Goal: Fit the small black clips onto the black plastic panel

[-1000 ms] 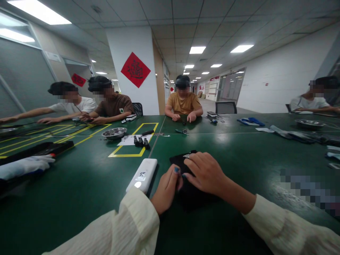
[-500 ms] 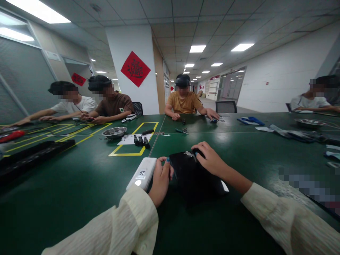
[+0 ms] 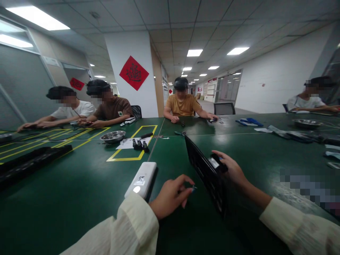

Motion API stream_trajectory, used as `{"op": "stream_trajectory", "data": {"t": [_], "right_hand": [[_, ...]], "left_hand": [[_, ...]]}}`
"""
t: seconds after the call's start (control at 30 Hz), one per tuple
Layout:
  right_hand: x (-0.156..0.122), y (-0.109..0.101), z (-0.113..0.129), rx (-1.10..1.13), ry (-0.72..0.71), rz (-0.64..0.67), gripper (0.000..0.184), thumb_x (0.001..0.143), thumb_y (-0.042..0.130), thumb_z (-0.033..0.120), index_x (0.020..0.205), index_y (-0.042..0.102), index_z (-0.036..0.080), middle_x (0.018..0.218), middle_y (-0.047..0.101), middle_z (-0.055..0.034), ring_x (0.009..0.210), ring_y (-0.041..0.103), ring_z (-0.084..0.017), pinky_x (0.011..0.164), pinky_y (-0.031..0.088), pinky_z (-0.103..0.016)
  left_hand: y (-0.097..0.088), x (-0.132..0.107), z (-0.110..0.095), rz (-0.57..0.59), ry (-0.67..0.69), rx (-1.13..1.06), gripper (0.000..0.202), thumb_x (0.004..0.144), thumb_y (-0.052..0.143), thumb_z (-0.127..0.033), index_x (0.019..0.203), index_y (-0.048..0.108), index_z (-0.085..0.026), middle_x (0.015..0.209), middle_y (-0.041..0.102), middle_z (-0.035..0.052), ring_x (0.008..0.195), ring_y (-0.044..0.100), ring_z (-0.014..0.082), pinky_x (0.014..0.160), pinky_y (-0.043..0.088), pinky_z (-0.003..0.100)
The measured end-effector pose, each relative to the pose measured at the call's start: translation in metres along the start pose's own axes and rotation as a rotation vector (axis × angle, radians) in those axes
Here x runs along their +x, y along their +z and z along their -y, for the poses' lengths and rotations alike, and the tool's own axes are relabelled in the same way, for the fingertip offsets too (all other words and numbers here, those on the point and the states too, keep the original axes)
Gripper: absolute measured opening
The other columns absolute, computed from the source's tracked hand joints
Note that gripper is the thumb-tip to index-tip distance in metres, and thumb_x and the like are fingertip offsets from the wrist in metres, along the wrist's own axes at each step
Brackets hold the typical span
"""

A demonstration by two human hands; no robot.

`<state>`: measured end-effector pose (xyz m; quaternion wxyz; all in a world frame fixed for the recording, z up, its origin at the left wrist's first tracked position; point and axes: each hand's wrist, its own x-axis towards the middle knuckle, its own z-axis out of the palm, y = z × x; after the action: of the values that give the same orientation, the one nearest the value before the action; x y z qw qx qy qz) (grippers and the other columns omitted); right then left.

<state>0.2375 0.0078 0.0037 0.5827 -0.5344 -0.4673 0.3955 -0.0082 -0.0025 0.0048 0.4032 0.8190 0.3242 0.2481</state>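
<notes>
My right hand [image 3: 235,173] grips a dark part with a pale label on the far side of a black flat panel [image 3: 203,170]. The panel is tipped up on edge, its ribbed underside turned left. My left hand [image 3: 172,196] is apart from the panel, just left of it, with thumb and forefinger pinched together. Something tiny and bluish shows at those fingertips, too small to name. Beside the left wrist, a white power-bank-like box [image 3: 140,179] with a handwritten label lies on the green table [image 3: 87,205].
Ahead on the left are a metal bowl [image 3: 113,137], several black fittings [image 3: 140,144] on white paper and a long black tray [image 3: 34,161]. Pliers [image 3: 180,133] lie farther ahead. Blue gloves [image 3: 249,122] and another bowl [image 3: 306,124] are right. Several co-workers sit around the table.
The black panel has gone from lying nearly flat to tipped up on edge, turned by my right hand. My left hand has come off its left side and moved right and nearer.
</notes>
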Motion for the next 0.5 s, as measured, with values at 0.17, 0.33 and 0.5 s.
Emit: {"op": "stream_trajectory", "data": {"t": [0.17, 0.33, 0.5], "right_hand": [[-0.026, 0.017, 0.001, 0.079, -0.029, -0.028, 0.039, 0.065, 0.044, 0.029, 0.098, 0.064, 0.020, 0.103, 0.064, -0.0062, 0.089, 0.058, -0.024, 0.071, 0.047, -0.035], [-0.040, 0.032, 0.004, 0.222, 0.090, -0.034, 0.041, 0.066, 0.045, 0.031, 0.104, 0.058, 0.022, 0.091, 0.065, -0.0030, 0.080, 0.060, -0.021, 0.065, 0.047, -0.031], [-0.050, 0.036, 0.002, 0.395, 0.221, -0.029, 0.048, 0.065, 0.051, 0.030, 0.112, 0.052, 0.023, 0.090, 0.064, -0.0011, 0.075, 0.061, -0.019, 0.061, 0.047, -0.028]], "left_hand": [[-0.001, -0.001, -0.005, -0.021, 0.007, 0.285, 0.019, 0.089, 0.042, -0.030, 0.103, 0.051, -0.021, 0.053, 0.058, -0.0066, 0.052, 0.056, 0.0108, 0.055, 0.037, 0.020], [-0.005, 0.001, -0.002, -0.126, -0.033, 0.413, 0.018, 0.089, 0.040, -0.032, 0.102, 0.049, -0.022, 0.055, 0.061, -0.0056, 0.054, 0.059, 0.0141, 0.054, 0.036, 0.023], [-0.002, 0.002, 0.000, -0.125, -0.046, 0.455, 0.018, 0.090, 0.038, -0.030, 0.103, 0.046, -0.022, 0.056, 0.062, -0.0048, 0.054, 0.060, 0.0151, 0.054, 0.036, 0.024]]}}
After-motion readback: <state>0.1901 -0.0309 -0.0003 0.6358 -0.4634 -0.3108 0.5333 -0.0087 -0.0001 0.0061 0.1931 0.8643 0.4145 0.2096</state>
